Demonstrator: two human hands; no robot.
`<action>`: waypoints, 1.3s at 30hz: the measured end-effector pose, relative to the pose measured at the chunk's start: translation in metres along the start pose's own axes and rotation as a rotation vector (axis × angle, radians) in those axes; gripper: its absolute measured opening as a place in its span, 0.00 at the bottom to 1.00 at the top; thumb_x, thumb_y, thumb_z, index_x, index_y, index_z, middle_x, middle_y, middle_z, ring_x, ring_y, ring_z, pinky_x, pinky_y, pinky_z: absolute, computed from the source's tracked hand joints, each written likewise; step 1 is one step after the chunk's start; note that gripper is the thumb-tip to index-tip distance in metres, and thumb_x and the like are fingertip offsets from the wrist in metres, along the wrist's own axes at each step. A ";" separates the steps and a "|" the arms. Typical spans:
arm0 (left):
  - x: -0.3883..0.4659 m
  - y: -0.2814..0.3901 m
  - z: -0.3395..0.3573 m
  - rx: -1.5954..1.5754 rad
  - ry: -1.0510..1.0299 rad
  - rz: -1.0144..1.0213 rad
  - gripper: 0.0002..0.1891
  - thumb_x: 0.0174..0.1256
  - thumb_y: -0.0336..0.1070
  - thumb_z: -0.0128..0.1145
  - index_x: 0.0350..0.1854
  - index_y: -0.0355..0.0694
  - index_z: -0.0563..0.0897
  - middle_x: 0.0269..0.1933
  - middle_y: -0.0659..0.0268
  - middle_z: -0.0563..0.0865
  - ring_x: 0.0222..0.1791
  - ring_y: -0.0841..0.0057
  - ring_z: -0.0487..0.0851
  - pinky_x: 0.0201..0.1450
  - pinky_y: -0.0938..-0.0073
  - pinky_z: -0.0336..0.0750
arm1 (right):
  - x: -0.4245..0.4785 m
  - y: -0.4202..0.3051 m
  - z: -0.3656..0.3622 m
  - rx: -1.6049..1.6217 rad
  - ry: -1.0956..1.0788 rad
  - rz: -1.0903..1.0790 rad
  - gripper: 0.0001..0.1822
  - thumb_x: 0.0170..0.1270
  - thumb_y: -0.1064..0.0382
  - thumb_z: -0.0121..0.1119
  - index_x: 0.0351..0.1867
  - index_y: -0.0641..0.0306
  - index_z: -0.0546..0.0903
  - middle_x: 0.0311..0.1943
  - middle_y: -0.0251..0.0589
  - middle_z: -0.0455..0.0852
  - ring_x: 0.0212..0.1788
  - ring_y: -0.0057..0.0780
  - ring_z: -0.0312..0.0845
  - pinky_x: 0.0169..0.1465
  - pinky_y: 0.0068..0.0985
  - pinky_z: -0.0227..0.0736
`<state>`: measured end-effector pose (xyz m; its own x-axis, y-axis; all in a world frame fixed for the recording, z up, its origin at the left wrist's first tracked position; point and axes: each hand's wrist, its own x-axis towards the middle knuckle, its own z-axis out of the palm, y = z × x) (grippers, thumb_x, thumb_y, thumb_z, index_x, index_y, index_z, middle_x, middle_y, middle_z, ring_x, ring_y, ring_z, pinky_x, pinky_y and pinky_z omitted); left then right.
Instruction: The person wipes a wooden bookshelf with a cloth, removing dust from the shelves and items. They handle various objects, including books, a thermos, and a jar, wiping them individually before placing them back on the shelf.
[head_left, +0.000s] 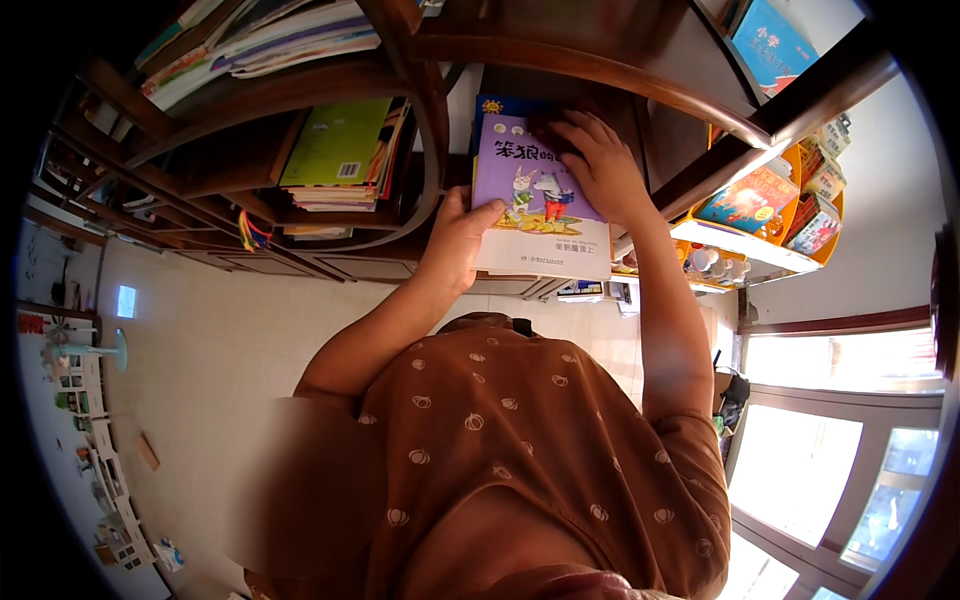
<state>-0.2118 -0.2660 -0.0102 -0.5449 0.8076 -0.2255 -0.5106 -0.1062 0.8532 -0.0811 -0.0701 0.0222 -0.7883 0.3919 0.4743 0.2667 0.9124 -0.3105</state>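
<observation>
My left hand grips the left edge of a purple paperback children's book, thumb on its cover. The cover shows cartoon animals and bears writing. Behind its top edge a dark blue book sticks out. Bent over the upper right of the cover, my right hand holds what looks like a dark red cloth against it. That hand and the cloth hide part of the title. Both books are at a compartment of a dark wooden bookshelf.
Left of the books, a curved shelf frame surrounds a stack topped by a green book. More books lie above. On the right are a shelf post and a yellow rack of books. A fan stands far left.
</observation>
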 end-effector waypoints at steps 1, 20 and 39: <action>0.000 -0.002 -0.001 -0.017 -0.009 0.009 0.17 0.70 0.32 0.62 0.56 0.33 0.73 0.51 0.57 0.83 0.50 0.71 0.83 0.55 0.67 0.79 | -0.012 -0.004 -0.003 0.002 0.037 -0.013 0.22 0.67 0.63 0.59 0.63 0.51 0.79 0.67 0.41 0.76 0.70 0.47 0.69 0.69 0.44 0.65; -0.008 0.013 0.009 -0.010 -0.028 -0.081 0.14 0.73 0.32 0.57 0.56 0.35 0.73 0.52 0.53 0.84 0.51 0.66 0.86 0.53 0.61 0.83 | -0.082 -0.131 -0.016 0.050 0.004 -0.206 0.18 0.51 0.69 0.63 0.46 0.52 0.86 0.55 0.33 0.84 0.59 0.38 0.79 0.59 0.38 0.69; 0.008 0.008 -0.014 0.122 -0.059 -0.131 0.19 0.68 0.34 0.61 0.56 0.30 0.74 0.51 0.52 0.84 0.50 0.65 0.86 0.50 0.61 0.83 | -0.106 -0.008 -0.008 1.107 -0.224 0.879 0.37 0.73 0.32 0.53 0.54 0.72 0.83 0.43 0.42 0.88 0.38 0.25 0.83 0.43 0.23 0.79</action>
<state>-0.2297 -0.2692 -0.0118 -0.4373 0.8427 -0.3141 -0.4885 0.0706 0.8697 0.0048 -0.1182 -0.0186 -0.6940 0.6497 -0.3103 0.2250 -0.2136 -0.9507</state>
